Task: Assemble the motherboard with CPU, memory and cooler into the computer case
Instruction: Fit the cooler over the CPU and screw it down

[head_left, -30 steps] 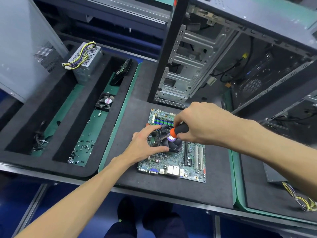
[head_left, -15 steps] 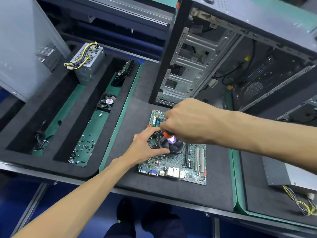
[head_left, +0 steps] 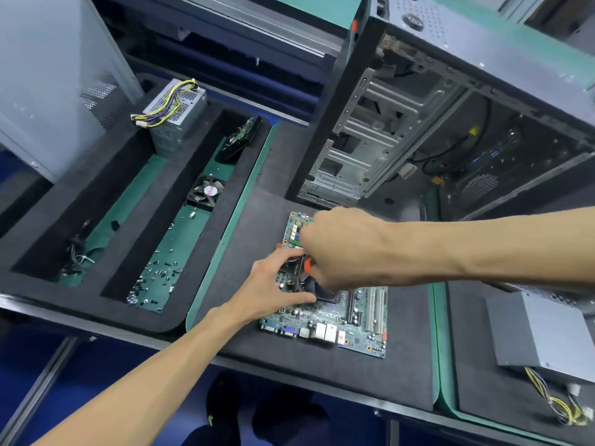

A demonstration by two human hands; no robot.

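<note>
From the head camera, the motherboard (head_left: 338,320) lies flat on the dark foam mat (head_left: 322,375), in front of the open computer case (head_left: 418,140), which stands just behind it. The board is not yet in the case.

The right hand (head_left: 341,249) reaches in from the right, its fingers curled round a screwdriver (head_left: 307,263) with an orange and black handle; only a short part of the handle shows under the fist. The tool points down at the cooler (head_left: 310,286), the black fan block seated near the middle of the board. The left hand (head_left: 273,281) rests against the cooler's left side, thumb and fingers spread round its edge, steadying it rather than lifting it.

The step in hand looks like fastening the cooler to the board, one corner screw at a time. The next move likely calls for keeping the tip square in the screw head and the cooler held level, so that the block is not pulled down crooked. The tip itself is hidden by the hand.

To the left, a foam tray (head_left: 96,252) holds loose screws (head_left: 157,281), a spare fan (head_left: 207,191) and a power supply (head_left: 175,114) with yellow cables. Another power supply (head_left: 544,336) lies at the right edge.
</note>
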